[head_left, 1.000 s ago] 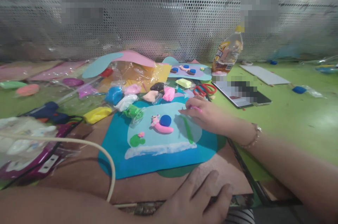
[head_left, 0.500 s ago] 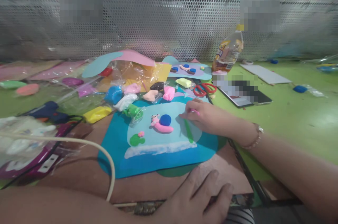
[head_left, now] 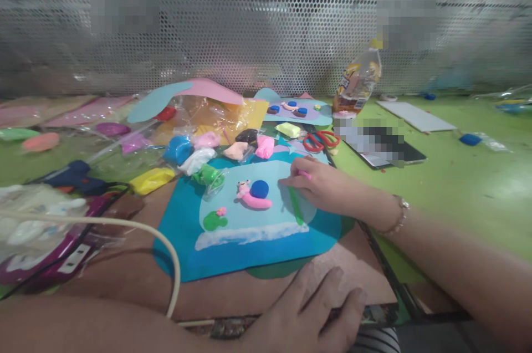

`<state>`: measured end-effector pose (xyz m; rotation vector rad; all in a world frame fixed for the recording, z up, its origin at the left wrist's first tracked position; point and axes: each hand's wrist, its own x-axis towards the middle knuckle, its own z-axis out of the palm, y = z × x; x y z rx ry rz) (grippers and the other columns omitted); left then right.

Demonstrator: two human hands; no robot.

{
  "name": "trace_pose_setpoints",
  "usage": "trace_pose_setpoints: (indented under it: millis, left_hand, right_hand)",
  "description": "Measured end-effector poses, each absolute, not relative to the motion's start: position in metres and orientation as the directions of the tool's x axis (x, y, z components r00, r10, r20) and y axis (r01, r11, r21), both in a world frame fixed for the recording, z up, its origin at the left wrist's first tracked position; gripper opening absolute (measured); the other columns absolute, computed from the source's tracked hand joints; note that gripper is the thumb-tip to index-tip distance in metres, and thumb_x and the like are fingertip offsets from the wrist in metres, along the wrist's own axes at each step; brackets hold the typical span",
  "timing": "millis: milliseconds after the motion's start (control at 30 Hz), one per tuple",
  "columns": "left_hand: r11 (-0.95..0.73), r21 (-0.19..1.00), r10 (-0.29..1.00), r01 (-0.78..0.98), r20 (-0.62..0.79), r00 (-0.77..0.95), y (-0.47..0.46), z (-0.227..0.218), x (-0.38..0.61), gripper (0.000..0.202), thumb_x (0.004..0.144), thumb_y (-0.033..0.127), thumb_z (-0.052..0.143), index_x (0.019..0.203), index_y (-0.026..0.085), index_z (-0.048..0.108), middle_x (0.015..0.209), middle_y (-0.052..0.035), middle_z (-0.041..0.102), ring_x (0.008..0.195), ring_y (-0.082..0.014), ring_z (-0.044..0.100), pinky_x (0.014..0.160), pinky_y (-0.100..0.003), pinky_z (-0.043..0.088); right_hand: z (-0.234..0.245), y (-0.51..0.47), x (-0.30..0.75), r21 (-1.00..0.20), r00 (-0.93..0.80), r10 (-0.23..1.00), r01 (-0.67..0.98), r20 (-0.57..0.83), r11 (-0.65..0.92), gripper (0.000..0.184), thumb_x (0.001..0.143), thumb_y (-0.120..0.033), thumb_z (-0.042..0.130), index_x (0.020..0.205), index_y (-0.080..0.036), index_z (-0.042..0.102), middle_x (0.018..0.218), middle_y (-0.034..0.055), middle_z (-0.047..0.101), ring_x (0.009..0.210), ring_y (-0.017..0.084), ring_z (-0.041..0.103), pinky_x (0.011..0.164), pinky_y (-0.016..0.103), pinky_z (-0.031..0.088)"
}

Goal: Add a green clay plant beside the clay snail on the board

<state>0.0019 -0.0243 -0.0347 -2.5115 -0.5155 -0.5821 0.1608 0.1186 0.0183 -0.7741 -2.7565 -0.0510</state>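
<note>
My right hand (head_left: 318, 181) is closed over the right side of the light blue sheet, its fingertips at the top of a green clay strip (head_left: 296, 206). A small pink piece (head_left: 305, 174) shows between its curled fingers; its kind is unclear. To the left lies a pink clay snail (head_left: 255, 201) with a round blue shell (head_left: 260, 189). Below it sit a green clay lily pad (head_left: 214, 221) with a pink flower and a white clay band (head_left: 249, 236), all on a blue paper (head_left: 183, 259). My left hand (head_left: 310, 308) rests open on the brown board, fingers spread.
Bagged clay lumps, including green (head_left: 209, 175) and yellow (head_left: 152, 180), lie behind and left. Red-handled scissors (head_left: 321, 141), a phone (head_left: 380, 148) and a bottle (head_left: 358, 82) stand beyond my right hand. A pale cable (head_left: 177, 264) curves across the board beside a glue gun (head_left: 75, 177).
The view has shifted very slightly. My right fingertips appear a touch farther left at the green strip's top; my left hand stays in place.
</note>
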Motion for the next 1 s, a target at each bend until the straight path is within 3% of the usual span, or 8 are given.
trace_pose_setpoints:
  millis: [167, 300, 467, 567, 800, 1000]
  left_hand:
    - [-0.797, -0.384, 0.246, 0.467, 0.501, 0.830, -0.0241, -0.0348, 0.0017, 0.036, 0.093, 0.036, 0.043, 0.120, 0.018, 0.057, 0.107, -0.0057, 0.064, 0.105, -0.0224, 0.055, 0.094, -0.039, 0.038]
    - [-0.799, -0.377, 0.248, 0.468, 0.503, 0.828, -0.0238, -0.0338, 0.0013, 0.034, 0.093, 0.036, 0.044, 0.119, 0.019, 0.058, 0.109, -0.0047, 0.064, 0.106, -0.0219, 0.055, 0.097, -0.039, 0.036]
    - [-0.805, -0.378, 0.252, 0.457, 0.479, 0.841, -0.0246, -0.0341, 0.0000, 0.036, 0.093, 0.035, 0.043, 0.122, 0.018, 0.056, 0.111, -0.0054, 0.062, 0.109, -0.0221, 0.053, 0.099, -0.040, 0.035]
    - [-0.799, -0.382, 0.266, 0.464, 0.468, 0.843, -0.0254, -0.0345, 0.0001, 0.036, 0.094, 0.036, 0.041, 0.122, 0.018, 0.055, 0.112, -0.0049, 0.062, 0.110, -0.0219, 0.052, 0.098, -0.039, 0.036]
    - [-0.808, -0.361, 0.257, 0.465, 0.494, 0.831, -0.0244, -0.0325, 0.0016, 0.035, 0.093, 0.036, 0.044, 0.120, 0.018, 0.057, 0.118, -0.0051, 0.058, 0.112, -0.0221, 0.048, 0.100, -0.039, 0.034]
    - [-0.809, -0.343, 0.263, 0.477, 0.514, 0.816, -0.0246, -0.0336, 0.0019, 0.035, 0.093, 0.036, 0.044, 0.119, 0.019, 0.059, 0.114, -0.0047, 0.061, 0.110, -0.0217, 0.050, 0.098, -0.038, 0.035]
  right_hand:
    - [0.0197, 0.1183, 0.1601, -0.053, -0.808, 0.525, 0.532, 0.269, 0.845, 0.037, 0.086, -0.007, 0.036, 0.107, -0.016, 0.065, 0.090, 0.0110, 0.053, 0.082, 0.018, 0.051, 0.073, 0.033, 0.047]
    - [0.0240, 0.1200, 0.1597, -0.054, -0.757, 0.532, 0.556, 0.380, 0.829, 0.036, 0.084, -0.004, 0.034, 0.109, -0.009, 0.059, 0.089, 0.0135, 0.055, 0.079, 0.019, 0.053, 0.071, 0.035, 0.047]
    - [0.0239, 0.1213, 0.1600, -0.269, -0.634, 0.619, 0.564, 0.464, 0.780, 0.036, 0.082, 0.000, 0.034, 0.109, -0.010, 0.056, 0.093, 0.0103, 0.061, 0.081, 0.016, 0.059, 0.071, 0.028, 0.048]
    - [0.0221, 0.1224, 0.1599, -0.329, -0.607, 0.653, 0.567, 0.453, 0.755, 0.033, 0.083, -0.001, 0.034, 0.104, -0.011, 0.058, 0.097, 0.0107, 0.060, 0.079, 0.014, 0.060, 0.069, 0.026, 0.049]
    - [0.0204, 0.1263, 0.1597, -0.358, -0.610, 0.673, 0.570, 0.419, 0.740, 0.027, 0.083, -0.004, 0.039, 0.091, -0.014, 0.063, 0.086, 0.0060, 0.064, 0.071, 0.012, 0.061, 0.066, 0.025, 0.047]
    - [0.0160, 0.1278, 0.1577, -0.329, -0.639, 0.639, 0.548, 0.429, 0.769, 0.023, 0.083, -0.008, 0.044, 0.089, -0.016, 0.065, 0.087, 0.0061, 0.065, 0.079, 0.015, 0.059, 0.072, 0.027, 0.047]
